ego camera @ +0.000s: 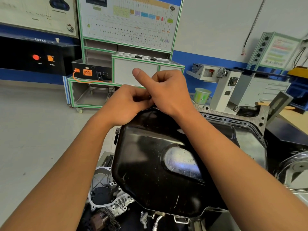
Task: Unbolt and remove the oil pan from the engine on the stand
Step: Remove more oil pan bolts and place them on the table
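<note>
Fingers (134, 93) curled, left hand (124, 107), right hand (168, 90) (cannot tell on what), glossy black oil pan (146, 155), centre scuffed grey

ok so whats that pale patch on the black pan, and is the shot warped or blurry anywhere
Head view: the patch on the glossy black metal oil pan looks like reflected light on a scuffed area; the wide lens bows the green-framed diagram board; the left hand and right hand at the pan's far rim are slightly soft, hiding their grip.

Open floor (33, 130) left of oil pan (150, 155); engine flange (233, 120) blocks right.
</note>
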The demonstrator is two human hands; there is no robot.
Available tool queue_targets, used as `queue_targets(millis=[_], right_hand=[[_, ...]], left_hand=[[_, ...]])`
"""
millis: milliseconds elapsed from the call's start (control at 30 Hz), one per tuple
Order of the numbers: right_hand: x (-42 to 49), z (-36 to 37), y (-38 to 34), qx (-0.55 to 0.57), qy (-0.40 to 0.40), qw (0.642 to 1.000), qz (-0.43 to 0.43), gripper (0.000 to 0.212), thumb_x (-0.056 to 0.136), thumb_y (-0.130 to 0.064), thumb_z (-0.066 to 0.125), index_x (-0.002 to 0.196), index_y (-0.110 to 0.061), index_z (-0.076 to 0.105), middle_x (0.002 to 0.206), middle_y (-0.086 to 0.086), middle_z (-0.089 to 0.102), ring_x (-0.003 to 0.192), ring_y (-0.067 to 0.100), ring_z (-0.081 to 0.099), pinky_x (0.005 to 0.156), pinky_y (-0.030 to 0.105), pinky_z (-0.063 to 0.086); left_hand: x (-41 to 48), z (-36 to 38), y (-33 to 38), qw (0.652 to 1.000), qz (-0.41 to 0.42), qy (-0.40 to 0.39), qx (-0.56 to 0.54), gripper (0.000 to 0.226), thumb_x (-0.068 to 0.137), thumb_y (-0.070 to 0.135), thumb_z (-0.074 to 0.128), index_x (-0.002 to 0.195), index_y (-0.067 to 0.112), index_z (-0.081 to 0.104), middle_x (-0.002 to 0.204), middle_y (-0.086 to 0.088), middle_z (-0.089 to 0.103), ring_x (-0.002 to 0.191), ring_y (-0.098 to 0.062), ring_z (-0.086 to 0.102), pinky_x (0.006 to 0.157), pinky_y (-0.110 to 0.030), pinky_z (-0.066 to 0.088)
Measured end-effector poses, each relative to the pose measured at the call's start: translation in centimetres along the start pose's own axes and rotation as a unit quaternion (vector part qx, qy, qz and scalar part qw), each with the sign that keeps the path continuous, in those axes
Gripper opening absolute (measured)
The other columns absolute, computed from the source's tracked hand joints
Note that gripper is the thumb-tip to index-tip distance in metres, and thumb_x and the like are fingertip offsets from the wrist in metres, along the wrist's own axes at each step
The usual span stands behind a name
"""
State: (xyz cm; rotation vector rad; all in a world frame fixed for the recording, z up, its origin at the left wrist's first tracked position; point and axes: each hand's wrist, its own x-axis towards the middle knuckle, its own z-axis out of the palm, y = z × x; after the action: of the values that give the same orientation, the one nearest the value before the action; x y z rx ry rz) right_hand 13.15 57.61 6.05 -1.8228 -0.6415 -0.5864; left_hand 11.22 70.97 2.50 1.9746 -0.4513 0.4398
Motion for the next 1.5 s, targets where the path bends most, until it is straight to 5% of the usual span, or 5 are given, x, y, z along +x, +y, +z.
queue_targets(millis=[400, 600, 1100, 1367, 1500], right_hand=[[-0.3, -0.5, 0.0, -0.022, -0.054, 0.993, -0.099, 0.011, 0.087, -0.019, 0.071, 0.079, -0.011, 0.074, 0.071, -0.001, 0.071, 0.067, 0.012, 0.067, 0.067, 0.031, 0.057], [0.1, -1.2, 0.0, 0.051, -0.113, 0.990, -0.070, 0.017, 0.103, -0.012, 0.051, 0.109, -0.004, 0.065, 0.088, 0.015, 0.072, 0.063, 0.022, 0.066, 0.061, 0.034, 0.056], [1.2, 0.0, -0.9, 0.117, -0.156, 0.963, 0.184, 0.038, 0.083, -0.037, 0.079, 0.075, -0.008, 0.056, 0.067, 0.018, 0.043, 0.036, 0.015, 0.032, 0.042, 0.025, 0.026], [0.1, -0.2, -0.3, 0.072, -0.156, 0.984, 0.044, 0.013, 0.080, -0.006, 0.078, 0.078, -0.013, 0.068, 0.068, 0.016, 0.061, 0.059, 0.017, 0.054, 0.062, 0.031, 0.047], [0.0, -1.1, -0.7, 0.092, -0.175, 0.980, 0.004, 0.008, 0.090, -0.002, 0.068, 0.092, -0.010, 0.070, 0.086, 0.023, 0.074, 0.064, 0.017, 0.064, 0.062, 0.026, 0.053]], left_hand=[[0.1, 0.0, 0.1, 0.997, 0.018, 0.070, 0.014, 0.022, 0.091, -0.003, 0.064, 0.075, 0.013, 0.069, 0.067, -0.002, 0.066, 0.059, -0.002, 0.063, 0.056, -0.010, 0.049], [0.7, 0.1, -0.8, 0.997, 0.016, 0.080, -0.004, 0.017, 0.097, 0.009, 0.061, 0.090, -0.001, 0.072, 0.087, -0.024, 0.071, 0.088, -0.033, 0.072, 0.073, -0.037, 0.062], [0.4, -0.2, 0.0, 0.995, 0.034, 0.040, 0.083, 0.029, 0.086, 0.003, 0.070, 0.066, 0.024, 0.069, 0.065, -0.009, 0.070, 0.059, -0.017, 0.062, 0.066, -0.032, 0.049], [0.6, -0.3, -0.7, 0.993, 0.044, 0.061, 0.088, 0.016, 0.085, 0.006, 0.069, 0.073, -0.005, 0.065, 0.068, -0.032, 0.060, 0.060, -0.024, 0.051, 0.058, -0.046, 0.045], [0.6, -0.3, -1.0, 0.994, 0.043, 0.074, 0.066, 0.033, 0.089, 0.011, 0.069, 0.059, 0.024, 0.062, 0.054, 0.005, 0.062, 0.054, -0.006, 0.061, 0.060, -0.033, 0.049]])
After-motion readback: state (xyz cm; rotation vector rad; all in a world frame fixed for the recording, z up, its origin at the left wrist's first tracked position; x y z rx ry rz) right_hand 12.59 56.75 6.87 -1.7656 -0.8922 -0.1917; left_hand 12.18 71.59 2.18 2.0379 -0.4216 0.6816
